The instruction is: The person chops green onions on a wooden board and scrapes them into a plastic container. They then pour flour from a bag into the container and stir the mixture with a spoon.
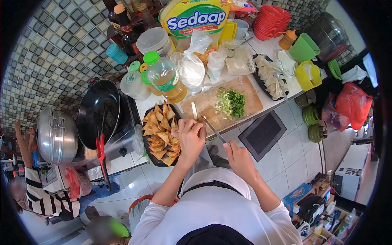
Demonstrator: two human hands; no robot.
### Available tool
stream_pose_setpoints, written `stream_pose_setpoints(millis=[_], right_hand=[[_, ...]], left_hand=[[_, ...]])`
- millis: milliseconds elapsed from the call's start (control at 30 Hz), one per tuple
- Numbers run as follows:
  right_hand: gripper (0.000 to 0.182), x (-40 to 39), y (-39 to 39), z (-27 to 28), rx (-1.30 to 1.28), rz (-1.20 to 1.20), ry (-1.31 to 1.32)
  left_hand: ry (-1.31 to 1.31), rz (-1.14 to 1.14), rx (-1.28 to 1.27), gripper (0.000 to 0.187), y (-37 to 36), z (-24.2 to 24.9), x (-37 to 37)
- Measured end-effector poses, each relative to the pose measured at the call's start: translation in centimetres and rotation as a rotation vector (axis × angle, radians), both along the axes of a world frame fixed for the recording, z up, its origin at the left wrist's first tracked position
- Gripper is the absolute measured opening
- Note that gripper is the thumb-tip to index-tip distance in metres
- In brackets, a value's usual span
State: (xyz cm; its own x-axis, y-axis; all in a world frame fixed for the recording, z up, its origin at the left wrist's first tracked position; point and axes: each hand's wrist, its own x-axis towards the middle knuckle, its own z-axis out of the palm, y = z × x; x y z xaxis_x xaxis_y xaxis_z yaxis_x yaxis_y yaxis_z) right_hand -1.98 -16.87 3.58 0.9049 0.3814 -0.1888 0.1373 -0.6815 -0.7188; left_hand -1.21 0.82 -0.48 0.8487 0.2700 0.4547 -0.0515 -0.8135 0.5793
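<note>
In my right hand (240,158) is the handle of a kitchen knife (214,130), its blade pointing up and left over the near edge of the wooden cutting board (251,92). My left hand (191,136) is closed with bent fingers close to the knife tip; whatever it pinches is hidden. A pale white stalk piece (194,109) lies on the board just above it. Chopped spring onion (232,103), white and green, is heaped on the board's right half. Left of my left hand, golden fried triangular pastries (157,127) fill a black plate (160,161).
Behind the board stand an oil bottle (165,79), a tied bag of white powder (191,71) and a Sedaap packet (196,22). At right is a black tray of pale dumplings (269,77). Leftward are a wok (98,110), red-handled tongs (101,153), a steamer pot (57,136) and another person (45,192).
</note>
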Motion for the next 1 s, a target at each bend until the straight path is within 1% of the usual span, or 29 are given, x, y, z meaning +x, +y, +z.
stream_pose_setpoints(millis=[100,233,300,467,567,733,900,1000], right_hand=[[0.031,-0.1,0.1,0.2,-0.016,0.018,-0.020],[0.031,-0.1,0.3,0.0,-0.058,0.027,-0.019],[0.032,0.0,0.3,0.1,-0.074,0.027,-0.026],[0.033,0.5,0.4,0.3,-0.047,0.063,0.032],[0.034,0.6,0.6,0.6,-0.074,0.060,0.070],[0.035,1.0,1.2,0.8,-0.122,0.061,0.033],[0.035,1.1,1.9,0.4,-0.172,0.057,0.003],[0.034,0.9,0.9,0.6,-0.210,0.068,0.006]], left_hand=[[0.029,0.013,0.042,0.007,0.0,0.3,-0.1],[0.004,-0.027,0.004,0.008,0.4,-0.2,0.2],[0.033,-0.037,0.021,0.007,0.3,0.1,0.1],[0.037,-0.046,0.021,0.007,0.4,0.4,0.2],[0.034,-0.046,0.032,0.008,0.3,0.3,0.2],[0.013,-0.027,0.079,0.009,0.4,-0.1,0.2],[0.046,-0.017,0.087,0.008,0.3,0.4,0.0],[-0.024,-0.023,0.078,0.009,0.4,-0.1,0.1]])
